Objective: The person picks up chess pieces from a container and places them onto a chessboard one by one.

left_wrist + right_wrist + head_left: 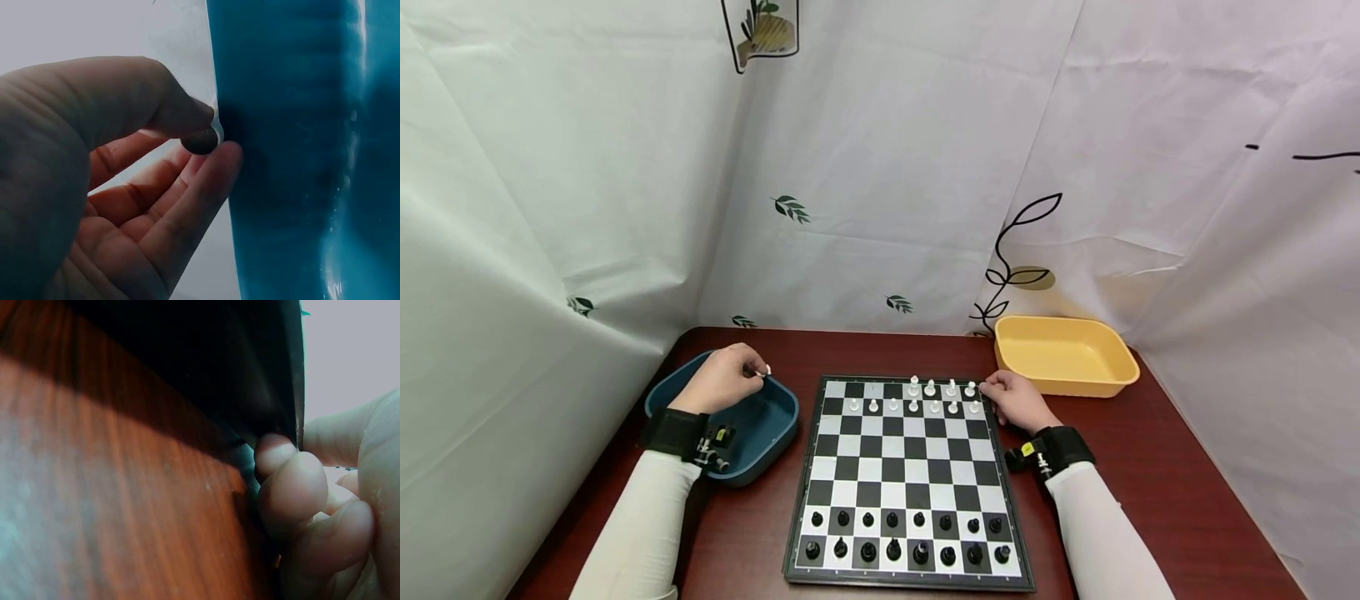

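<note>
Over the far rim of the blue bin [775,454], my left hand [718,379] pinches a small white chess piece [764,372] between thumb and finger. In the left wrist view the chess piece [201,141] shows a dark round base and a white rim; its upper part is hidden. My right hand [1018,400] grips the far right corner of the chessboard [797,533], with fingertips [294,487] curled against its side. White pieces [913,406] stand on the board's two far rows, the back one filled only at the right. Black pieces [892,550] fill the two near rows.
A yellow bin [1067,392] stands at the back right of the dark red table [745,533], just beyond my right hand. White patterned cloth [880,167] hangs behind the table and on both sides.
</note>
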Tool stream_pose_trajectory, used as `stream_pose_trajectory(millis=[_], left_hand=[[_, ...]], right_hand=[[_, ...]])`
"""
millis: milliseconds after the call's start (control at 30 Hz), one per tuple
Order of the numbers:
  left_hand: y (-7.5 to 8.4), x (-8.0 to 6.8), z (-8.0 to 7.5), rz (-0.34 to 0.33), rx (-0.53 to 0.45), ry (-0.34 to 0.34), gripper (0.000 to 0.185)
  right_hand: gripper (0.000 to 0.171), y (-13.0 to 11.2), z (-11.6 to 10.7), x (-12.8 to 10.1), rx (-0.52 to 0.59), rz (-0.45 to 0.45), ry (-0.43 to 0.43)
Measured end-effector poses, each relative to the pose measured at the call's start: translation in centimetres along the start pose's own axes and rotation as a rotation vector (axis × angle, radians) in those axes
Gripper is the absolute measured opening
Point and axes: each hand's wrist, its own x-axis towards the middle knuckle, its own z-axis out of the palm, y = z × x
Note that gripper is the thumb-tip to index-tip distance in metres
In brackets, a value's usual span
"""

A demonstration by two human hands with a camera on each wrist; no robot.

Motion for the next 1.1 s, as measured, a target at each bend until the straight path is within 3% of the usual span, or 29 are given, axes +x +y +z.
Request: stream_pose_trajectory(millis=[300, 567, 800, 1100], left_hand=[[0.3, 0.0, -0.1, 0.009, 0.029, 0.015, 0.008], [1.2, 0.0, -0.7, 0.052, 0.008, 0.054, 0.037], [2.6, 0.4, -1.0, 0.118, 0.003, 0.077, 0.024], [4.7, 1.8, -1.1, 0.161, 0.033, 0.042, 0.011]], right_hand=[[0.023, 0.0, 0.0, 0.1, -0.004, 0.010, 0.000], [0.023, 0.0, -0.1, 0.2, -0.002, 0.012, 0.003], [0.023, 0.1, -0.1, 0.3, 0.002, 0.005, 0.001], [0.022, 0.0, 0.0, 0.1, 0.003, 0.027, 0.002]])
